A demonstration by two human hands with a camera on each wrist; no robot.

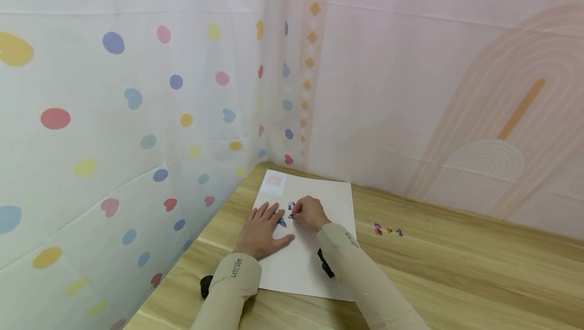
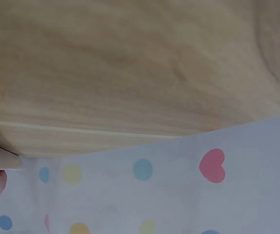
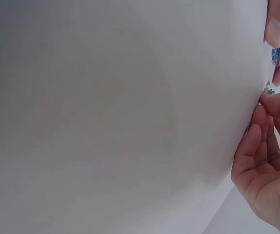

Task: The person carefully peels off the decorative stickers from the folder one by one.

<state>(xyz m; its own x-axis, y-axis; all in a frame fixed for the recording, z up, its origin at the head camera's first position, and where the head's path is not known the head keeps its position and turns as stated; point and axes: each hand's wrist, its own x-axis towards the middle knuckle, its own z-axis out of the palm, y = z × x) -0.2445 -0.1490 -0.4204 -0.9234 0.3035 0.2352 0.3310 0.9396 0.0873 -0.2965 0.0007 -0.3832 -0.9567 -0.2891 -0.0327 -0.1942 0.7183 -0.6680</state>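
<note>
A large white sheet (image 1: 310, 274) lies on the wooden table. My left hand (image 1: 260, 231) rests palm down on its left part, fingers spread and straight. Beside those fingertips is a small blue butterfly-shaped sticker (image 1: 282, 223). My right hand (image 1: 311, 213) bends over the middle of the sheet. Its thumb and forefinger pinch a tiny greenish sticker (image 3: 269, 89) against the paper, the fingers partly covering it. Just above, a purple-and-white sticker (image 1: 291, 206) lies on the sheet. In the left wrist view only table and curtain fill most of the frame.
A small white card (image 1: 275, 182) with a pink print lies at the sheet's far left corner. Right of the sheet, a pink sticker (image 1: 377, 229), an orange one (image 1: 389, 229) and a grey-blue one (image 1: 399, 232) lie on the table (image 1: 456, 269). A dotted curtain (image 1: 137, 168) borders the left side.
</note>
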